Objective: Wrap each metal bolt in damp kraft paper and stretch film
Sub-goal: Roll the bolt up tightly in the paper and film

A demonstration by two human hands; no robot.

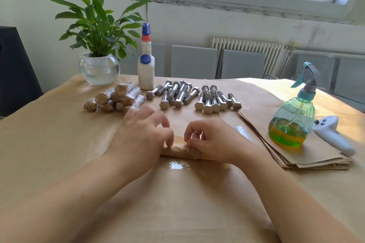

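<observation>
A roll of damp kraft paper [178, 151] lies across the table in front of me, on a sheet of clear stretch film [244, 133] that glints at its right and near edges. My left hand [141, 136] has curled fingers on the roll's left end. My right hand [212, 141] pinches the roll's right part with fingertips. Whatever is inside the roll is hidden. Several bare metal bolts [189, 95] lie in a heap further back. Left of them sits a pile of wrapped bolts [116, 97] in paper and film.
A stack of kraft paper sheets [308, 156] lies at the right, with a green spray bottle [294, 116] and a white controller [333, 134] on it. A white bottle [146, 65] and a potted plant [99, 65] stand at the back. Brown paper covers the table [49, 144].
</observation>
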